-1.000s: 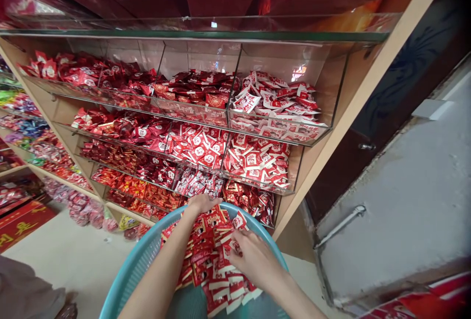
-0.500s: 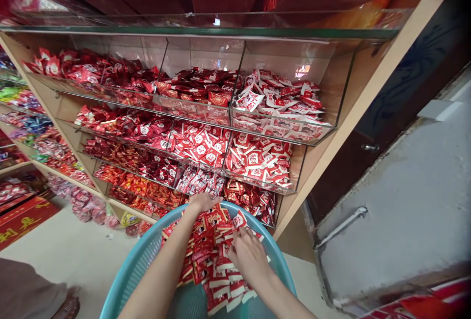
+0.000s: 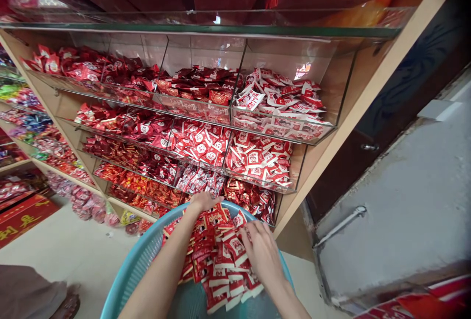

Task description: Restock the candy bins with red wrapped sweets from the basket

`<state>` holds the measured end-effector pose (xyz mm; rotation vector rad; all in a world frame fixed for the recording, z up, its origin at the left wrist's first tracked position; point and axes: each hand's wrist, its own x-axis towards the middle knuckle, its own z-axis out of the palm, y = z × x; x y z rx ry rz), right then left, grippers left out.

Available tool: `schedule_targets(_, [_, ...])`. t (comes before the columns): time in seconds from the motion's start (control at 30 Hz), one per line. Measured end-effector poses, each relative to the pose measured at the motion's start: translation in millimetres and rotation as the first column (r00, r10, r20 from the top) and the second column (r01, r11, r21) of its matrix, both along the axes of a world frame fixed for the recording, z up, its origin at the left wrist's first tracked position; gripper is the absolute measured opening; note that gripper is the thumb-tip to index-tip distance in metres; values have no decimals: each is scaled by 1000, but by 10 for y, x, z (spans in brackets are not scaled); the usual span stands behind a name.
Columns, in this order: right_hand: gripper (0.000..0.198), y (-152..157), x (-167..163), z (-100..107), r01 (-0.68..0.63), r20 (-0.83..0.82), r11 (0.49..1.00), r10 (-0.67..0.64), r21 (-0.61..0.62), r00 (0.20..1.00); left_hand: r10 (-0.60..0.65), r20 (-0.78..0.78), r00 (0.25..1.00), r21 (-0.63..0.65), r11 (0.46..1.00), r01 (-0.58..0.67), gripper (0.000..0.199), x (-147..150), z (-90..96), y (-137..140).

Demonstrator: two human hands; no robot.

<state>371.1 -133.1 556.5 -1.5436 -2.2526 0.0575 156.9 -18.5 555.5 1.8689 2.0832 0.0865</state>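
A large teal plastic basket (image 3: 127,279) holds a heap of small red candy packets (image 3: 228,260), some with gold edges and some with white edges. My left hand (image 3: 202,202) is closed over the basket's far rim, with its thumb lying out to the right. My right hand (image 3: 262,250) is inside the basket at the right of the heap. Its fingers are loosely bent and a little apart, touching the white-edged packets, and none is plainly held. The undersides of its fingertips are hidden.
A wooden shelf unit (image 3: 349,108) with glass dividers stands ahead, filled with red packets (image 3: 257,159). A grey wall (image 3: 390,211) with a white pipe (image 3: 342,225) is at right. Another person's leg (image 3: 29,292) and a red box (image 3: 27,218) are at left.
My right hand has shifted right across the packets and its fingers have loosened, uncovering more white-edged packets. My left hand stays on the rim.
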Motion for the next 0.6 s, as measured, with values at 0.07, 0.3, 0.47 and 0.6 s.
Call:
schedule_targets(0.07, [33, 47, 85, -28, 47, -14, 999, -48, -20, 999, 2, 8, 1000, -8, 1000, -2, 80, 20, 14, -7])
schedule_targets(0.3, [24, 82, 207, -181, 129, 39, 977, -124, -172, 991, -2, 9, 1000, -8, 1000, 2, 83, 72, 3, 22])
schedule_targets(0.47, [33, 35, 188, -145, 237, 84, 957, -226, -167, 971, -9, 13, 1000, -3, 1000, 9, 82, 82, -24, 47])
schedule_targets(0.6, [31, 28, 186, -139, 263, 103, 957, -252, -119, 962, -14, 13, 1000, 6, 1000, 14, 82, 90, -7, 33])
